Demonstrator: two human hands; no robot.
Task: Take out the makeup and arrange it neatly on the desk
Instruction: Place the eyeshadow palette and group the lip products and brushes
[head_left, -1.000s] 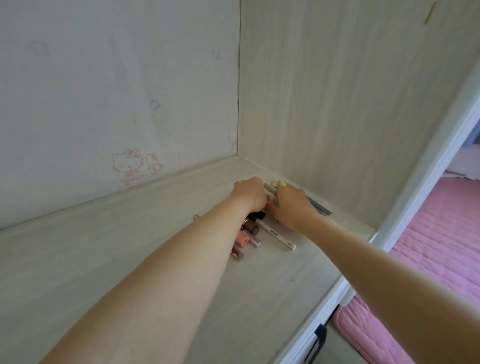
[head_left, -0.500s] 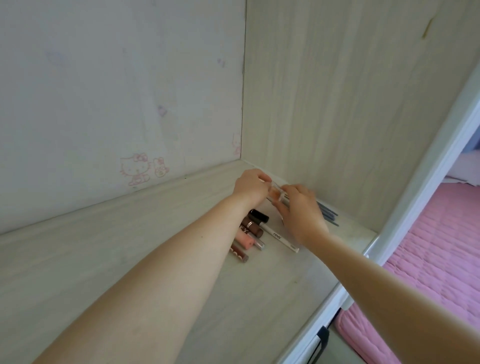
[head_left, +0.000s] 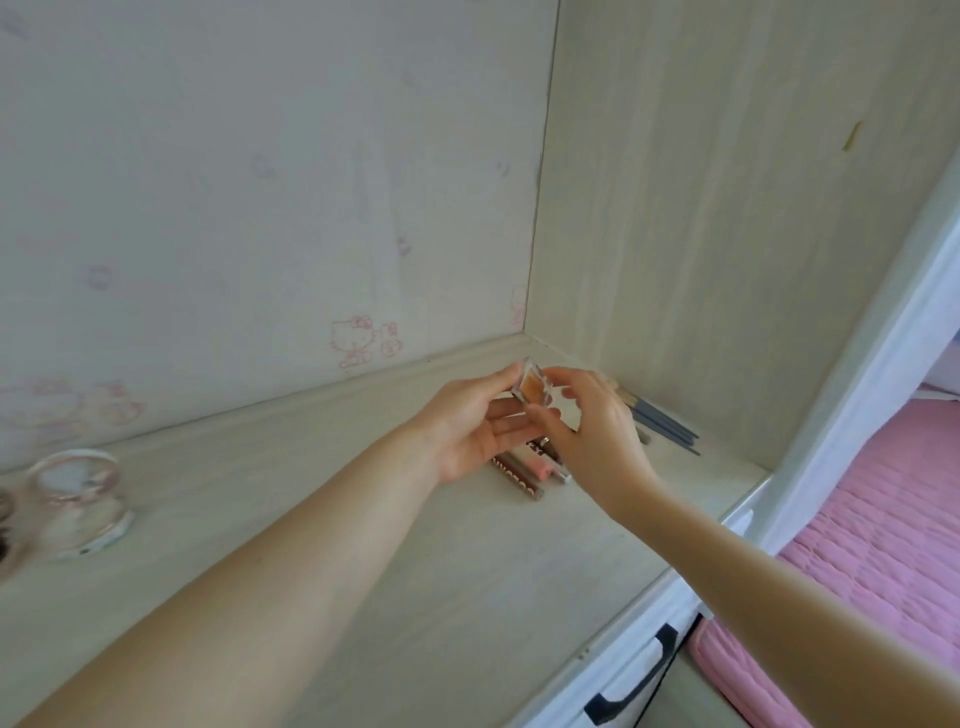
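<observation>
Holding a small clear blush compact (head_left: 531, 389) between both hands' pinching fingers (head_left: 506, 375), above lip-gloss tubes (head_left: 524, 470) already lined on the tabletop (head_left: 415, 597), arranging seems well underway.

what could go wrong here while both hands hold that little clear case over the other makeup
1. The small clear square case with orange powder is only pinched at its edges between the left hand and the right hand, above the desk; a slip could drop it onto the row of brown and pink lip tubes.
2. The right hand sits close to the grey-blue pencils by the side panel and could nudge them.
</observation>
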